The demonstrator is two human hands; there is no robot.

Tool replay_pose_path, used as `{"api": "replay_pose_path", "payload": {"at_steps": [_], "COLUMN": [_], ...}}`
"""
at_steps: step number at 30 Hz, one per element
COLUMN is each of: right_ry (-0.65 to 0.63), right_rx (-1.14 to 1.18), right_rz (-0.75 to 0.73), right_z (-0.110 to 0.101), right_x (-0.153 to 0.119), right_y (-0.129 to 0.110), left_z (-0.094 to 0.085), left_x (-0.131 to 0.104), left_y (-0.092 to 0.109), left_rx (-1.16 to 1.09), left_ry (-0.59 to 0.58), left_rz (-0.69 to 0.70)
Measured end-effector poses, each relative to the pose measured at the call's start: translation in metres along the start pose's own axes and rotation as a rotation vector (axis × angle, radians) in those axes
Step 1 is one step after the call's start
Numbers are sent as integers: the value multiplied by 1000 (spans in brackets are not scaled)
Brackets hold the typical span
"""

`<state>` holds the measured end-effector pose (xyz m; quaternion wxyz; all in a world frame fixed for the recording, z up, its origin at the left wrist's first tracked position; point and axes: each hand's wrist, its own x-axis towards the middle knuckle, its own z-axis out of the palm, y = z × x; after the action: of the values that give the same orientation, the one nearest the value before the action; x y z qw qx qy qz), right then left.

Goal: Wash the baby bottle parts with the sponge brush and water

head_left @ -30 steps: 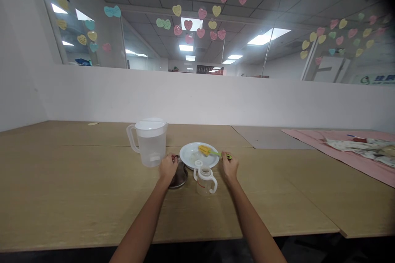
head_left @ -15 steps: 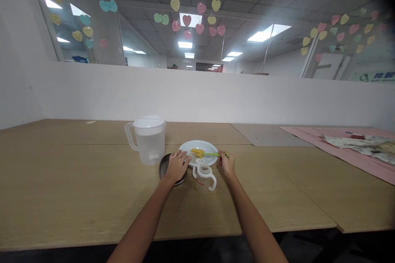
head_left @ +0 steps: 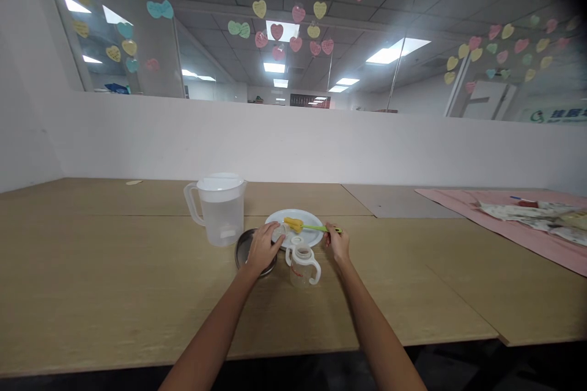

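A: Where's the brush [head_left: 305, 226]?

B: Over the plate [head_left: 299, 212], which sits between the bench's [head_left: 137, 293] front and back edges. The brush lies nearly level, head to the left.

A: How does it look?

B: The head is bright yellow, spongy-looking and narrower towards its tip. The thin handle is lime green, with a dark mark near its end.

A: And the hands?

B: The right hand [head_left: 338, 241] grasps that handle just beside the plate's right rim. The left hand [head_left: 263, 247] is at the opposite rim, thumb and fingers curved around a clear piece [head_left: 279, 231], cup-like and colourless; I can't tell whether they grip it.

A: What's below the left hand?

B: A dark round dish [head_left: 243, 247] with a shiny rim, partly covered by it.

A: Anything closer to the bench's front edge?

B: A clear bottle [head_left: 300, 272], upright and open-mouthed, with a white collar, two curved white handles and red lettering too small to read.
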<state>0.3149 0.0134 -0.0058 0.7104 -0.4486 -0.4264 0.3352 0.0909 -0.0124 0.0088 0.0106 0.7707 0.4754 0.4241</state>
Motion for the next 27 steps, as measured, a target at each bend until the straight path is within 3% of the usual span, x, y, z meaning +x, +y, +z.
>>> {"api": "replay_pose_path", "payload": {"at_steps": [14, 20, 27], "right_ry": [19, 39, 93], "right_rx": [3, 52, 89], "right_rz": [12, 16, 49], "right_z": [1, 1, -2], "right_x": [-1, 1, 3], "right_y": [0, -1, 0], "left_z": [-5, -11, -12], "left_x": [7, 11, 11], "left_y": [13, 18, 7], "left_rx": [-122, -45, -150], "left_ry": [187, 109, 9], "left_rz": [-130, 0, 66]}}
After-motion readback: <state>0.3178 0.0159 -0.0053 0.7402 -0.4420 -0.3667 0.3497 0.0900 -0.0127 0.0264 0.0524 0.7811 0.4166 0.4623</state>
